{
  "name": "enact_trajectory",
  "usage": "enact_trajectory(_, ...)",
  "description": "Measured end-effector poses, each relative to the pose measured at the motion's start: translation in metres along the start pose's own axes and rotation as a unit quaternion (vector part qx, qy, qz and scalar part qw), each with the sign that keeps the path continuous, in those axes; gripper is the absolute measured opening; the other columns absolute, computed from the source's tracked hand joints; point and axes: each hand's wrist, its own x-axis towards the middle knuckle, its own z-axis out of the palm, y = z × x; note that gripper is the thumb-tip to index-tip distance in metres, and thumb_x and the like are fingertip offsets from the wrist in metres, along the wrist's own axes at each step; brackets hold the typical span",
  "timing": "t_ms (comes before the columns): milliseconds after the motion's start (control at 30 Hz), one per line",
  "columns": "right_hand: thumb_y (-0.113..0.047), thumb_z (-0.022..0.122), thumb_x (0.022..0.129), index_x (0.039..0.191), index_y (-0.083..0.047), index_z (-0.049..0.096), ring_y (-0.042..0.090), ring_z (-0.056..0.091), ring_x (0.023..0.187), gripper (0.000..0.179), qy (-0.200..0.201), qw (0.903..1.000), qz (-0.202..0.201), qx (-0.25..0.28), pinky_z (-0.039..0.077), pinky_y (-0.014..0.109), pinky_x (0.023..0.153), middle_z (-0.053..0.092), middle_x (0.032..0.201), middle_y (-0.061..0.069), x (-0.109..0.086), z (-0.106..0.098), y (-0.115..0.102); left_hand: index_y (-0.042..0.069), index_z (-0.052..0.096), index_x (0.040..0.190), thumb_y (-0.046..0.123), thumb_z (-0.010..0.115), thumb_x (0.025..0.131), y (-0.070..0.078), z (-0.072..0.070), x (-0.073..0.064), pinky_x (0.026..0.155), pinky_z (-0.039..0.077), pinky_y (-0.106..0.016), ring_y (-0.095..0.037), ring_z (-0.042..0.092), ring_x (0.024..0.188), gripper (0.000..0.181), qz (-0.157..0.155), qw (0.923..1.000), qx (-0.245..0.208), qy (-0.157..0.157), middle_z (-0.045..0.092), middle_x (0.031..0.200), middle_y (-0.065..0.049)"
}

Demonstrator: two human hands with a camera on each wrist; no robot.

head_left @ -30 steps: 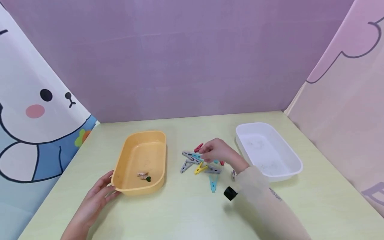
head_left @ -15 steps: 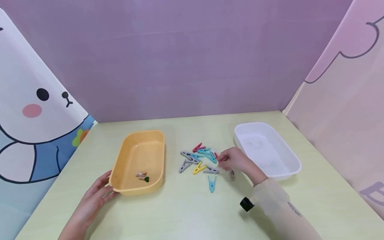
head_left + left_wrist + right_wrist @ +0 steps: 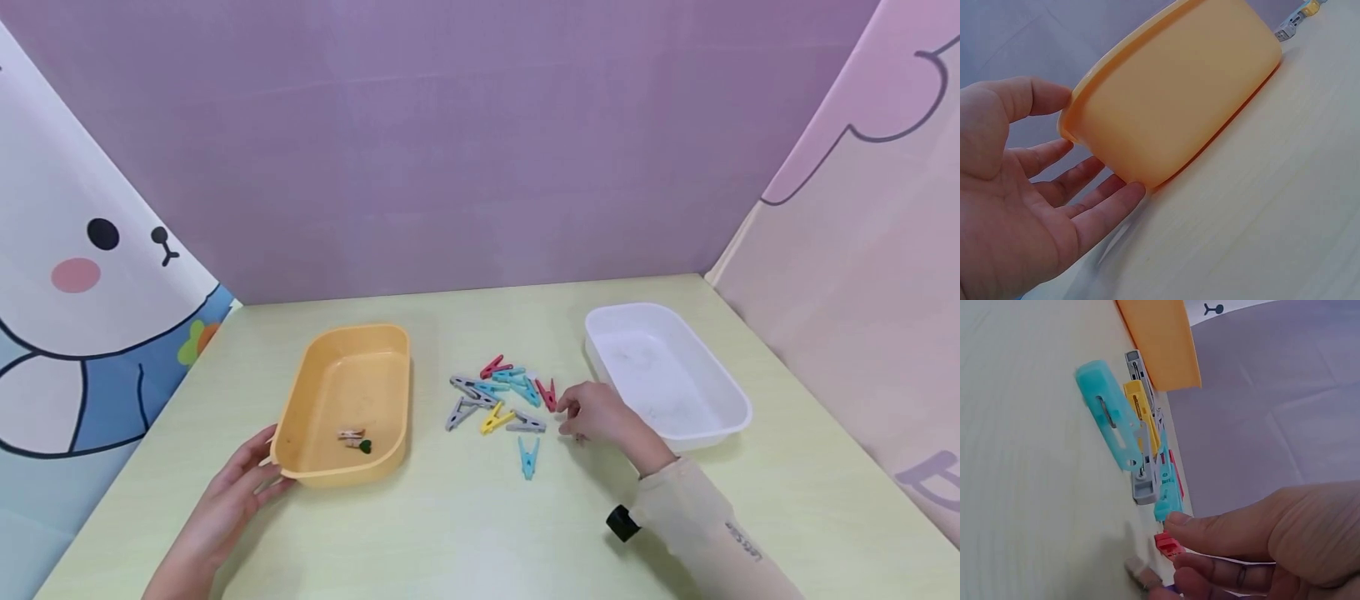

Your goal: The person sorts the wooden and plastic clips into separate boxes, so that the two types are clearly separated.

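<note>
My left hand [image 3: 234, 500] rests against the near left corner of the orange basin [image 3: 281, 425]. Its thumb is at the rim, and its nearly straight fingers touch the outer wall [image 3: 1179, 94]. My right hand [image 3: 600, 421] is low over the table, right of a pile of clothespins. In the right wrist view, a small wooden clothespin [image 3: 1141, 572] lies right at its fingertips, partly hidden by them; thumb and index finger are apart. A red clothespin [image 3: 547, 395] is just beyond. Grey, yellow [image 3: 497, 418] and light-blue clothespins [image 3: 528, 458] lie to its left.
A white basin [image 3: 742, 417] stands to the right, close behind the right hand. Two small wooden clothespins [image 3: 352, 434], one with a green heart, lie in the orange basin. A purple backdrop [image 3: 480, 150] rises behind the table.
My right hand has moved from over the clothespin pile rightward and toward me, down to the wooden clothespin, which it now mostly covers. The left hand has stayed at the orange basin.
</note>
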Motion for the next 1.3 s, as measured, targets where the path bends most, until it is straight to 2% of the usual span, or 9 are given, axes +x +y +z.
enact_trajectory(233, 0.002, 0.083, 0.074, 0.099, -0.002, 0.070, 0.017, 0.050, 0.072, 0.028, -0.019, 0.9992, 0.002, 0.036, 0.044, 0.028, 0.066, 0.056, 0.076, 0.002, 0.0067, 0.0076, 0.0042, 0.004, 0.009, 0.159, 0.021, 0.049, 0.106, 0.0007, -0.0006, 0.0004, 0.086, 0.054, -0.023, 0.008, 0.056, 0.101, 0.069, -0.007, 1.0000, 0.000, -0.002, 0.011, 0.159, -0.024)
enact_trajectory(467, -0.007, 0.086, 0.073, 0.102, -0.004, 0.068, 0.023, 0.049, 0.083, 0.034, 0.010, 0.9995, 0.031, -0.005, 0.045, 0.033, 0.069, 0.053, 0.094, 0.010, 0.0045, 0.0092, 0.0011, 0.003, 0.009, 0.159, 0.023, 0.050, 0.106, 0.0012, 0.0000, 0.0003, 0.086, 0.054, -0.023, 0.008, 0.057, 0.101, 0.070, -0.006, 1.0000, 0.002, -0.003, 0.012, 0.159, -0.025)
enact_trajectory(567, -0.012, 0.086, 0.074, 0.103, -0.003, 0.067, 0.021, 0.051, 0.081, 0.036, 0.009, 0.9985, 0.049, -0.023, 0.047, 0.033, 0.069, 0.056, 0.093, 0.008, 0.0030, 0.0077, 0.0002, 0.002, 0.009, 0.158, 0.024, 0.050, 0.106, 0.0014, -0.0003, 0.0005, 0.087, 0.054, -0.023, 0.008, 0.056, 0.101, 0.070, -0.002, 1.0000, 0.003, -0.003, 0.012, 0.159, -0.024)
enact_trajectory(633, -0.012, 0.085, 0.076, 0.104, -0.002, 0.065, 0.020, 0.054, 0.075, 0.036, -0.005, 0.9985, 0.054, -0.012, 0.049, 0.032, 0.066, 0.058, 0.089, 0.007, 0.0026, 0.0070, 0.0007, 0.002, 0.009, 0.158, 0.023, 0.049, 0.106, 0.0014, -0.0006, 0.0004, 0.086, 0.054, -0.023, 0.008, 0.056, 0.102, 0.069, 0.002, 1.0000, 0.003, -0.004, 0.012, 0.159, -0.024)
enact_trajectory(733, -0.007, 0.084, 0.077, 0.103, -0.001, 0.064, 0.018, 0.057, 0.068, 0.034, -0.023, 0.9976, 0.058, 0.030, 0.052, 0.030, 0.062, 0.059, 0.084, 0.006, 0.0036, 0.0079, 0.0029, 0.002, 0.009, 0.158, 0.022, 0.049, 0.106, 0.0010, -0.0009, 0.0003, 0.085, 0.054, -0.022, 0.008, 0.056, 0.102, 0.068, 0.005, 1.0000, 0.004, -0.007, 0.012, 0.159, -0.025)
enact_trajectory(967, 0.009, 0.081, 0.073, 0.098, 0.003, 0.066, 0.018, 0.059, 0.072, 0.029, -0.044, 0.9936, 0.034, 0.098, 0.058, 0.029, 0.063, 0.060, 0.084, 0.009, 0.0065, 0.0084, 0.0066, 0.003, 0.009, 0.159, 0.021, 0.048, 0.106, 0.0013, -0.0001, 0.0005, 0.086, 0.054, -0.022, 0.009, 0.056, 0.101, 0.068, -0.005, 1.0000, 0.005, -0.006, 0.012, 0.159, -0.025)
enact_trajectory(1300, 0.009, 0.080, 0.073, 0.095, 0.003, 0.069, 0.018, 0.060, 0.072, 0.025, -0.049, 0.9905, 0.033, 0.124, 0.059, 0.030, 0.064, 0.063, 0.085, 0.009, 0.0085, 0.0056, 0.0091, 0.004, 0.010, 0.159, 0.028, 0.052, 0.105, 0.0012, -0.0013, 0.0029, 0.087, 0.054, -0.023, 0.007, 0.057, 0.103, 0.073, -0.003, 1.0000, 0.003, -0.006, 0.013, 0.160, -0.024)
